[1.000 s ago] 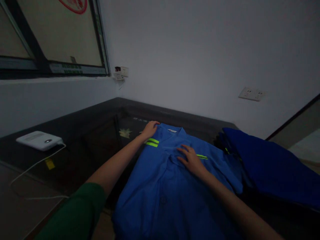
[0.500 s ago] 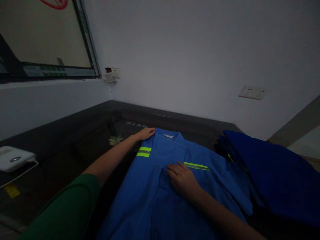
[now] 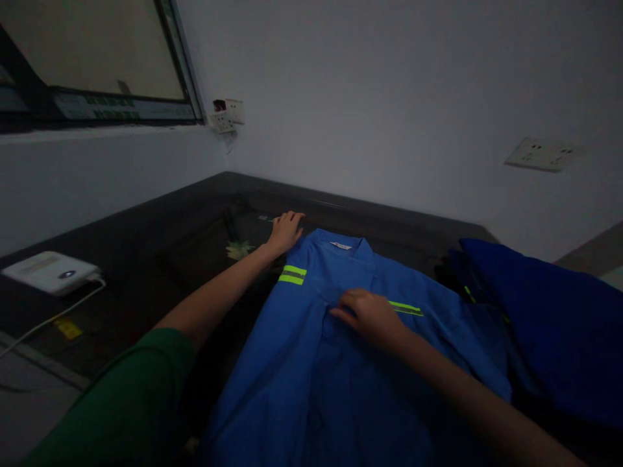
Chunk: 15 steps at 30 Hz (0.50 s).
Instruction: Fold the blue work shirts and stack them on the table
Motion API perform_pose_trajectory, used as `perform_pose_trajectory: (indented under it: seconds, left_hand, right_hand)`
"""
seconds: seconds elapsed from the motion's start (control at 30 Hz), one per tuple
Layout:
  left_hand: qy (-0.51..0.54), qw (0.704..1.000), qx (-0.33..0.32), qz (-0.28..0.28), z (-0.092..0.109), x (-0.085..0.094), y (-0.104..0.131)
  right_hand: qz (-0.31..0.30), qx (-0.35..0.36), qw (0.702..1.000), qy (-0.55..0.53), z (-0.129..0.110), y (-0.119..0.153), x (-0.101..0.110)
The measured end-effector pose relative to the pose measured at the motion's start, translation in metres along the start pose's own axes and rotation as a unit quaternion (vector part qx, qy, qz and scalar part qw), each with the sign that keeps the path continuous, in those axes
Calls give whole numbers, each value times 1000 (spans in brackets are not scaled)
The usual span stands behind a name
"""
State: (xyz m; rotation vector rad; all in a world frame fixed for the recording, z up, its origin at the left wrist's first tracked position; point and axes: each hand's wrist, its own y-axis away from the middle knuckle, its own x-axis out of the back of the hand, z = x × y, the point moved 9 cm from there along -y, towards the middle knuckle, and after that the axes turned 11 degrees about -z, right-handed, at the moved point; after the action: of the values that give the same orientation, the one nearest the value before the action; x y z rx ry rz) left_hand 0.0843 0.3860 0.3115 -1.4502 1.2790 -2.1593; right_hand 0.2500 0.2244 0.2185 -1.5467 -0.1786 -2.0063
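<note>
A blue shirt (image 3: 287, 350) with yellow-green reflective strips lies spread on a dark glossy table (image 3: 160, 259), its collar toward the wall. My left hand (image 3: 286, 231) is beside the collar at the shirt's left shoulder, fingers apart and nothing held in them. Over the chest, next to the right-hand strip, is my right hand (image 3: 367, 312), its thumb apart from its curled fingers. Whether those fingers pinch any cloth is too dark to tell.
At the right is a pile of darker blue clothing (image 3: 559, 324). On the left lie a white device (image 3: 53, 272) with a cable and a yellow label (image 3: 68, 327). Wall sockets (image 3: 540, 154) and a window are behind.
The view has shifted, so the shirt sits slightly higher and further right. My left hand has come off the collar edge and spread its fingers. My right hand has lifted and turned.
</note>
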Motion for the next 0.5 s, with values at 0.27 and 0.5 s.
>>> perform_pose_trajectory:
  seconds: [0.27, 0.5]
  left_hand:
    - [74, 978, 89, -175, 8, 31, 111]
    - [213, 943, 123, -223, 11, 4, 191]
  right_hand:
    - [41, -65, 990, -120, 35, -146, 44]
    - [38, -178, 977, -111, 38, -216, 24]
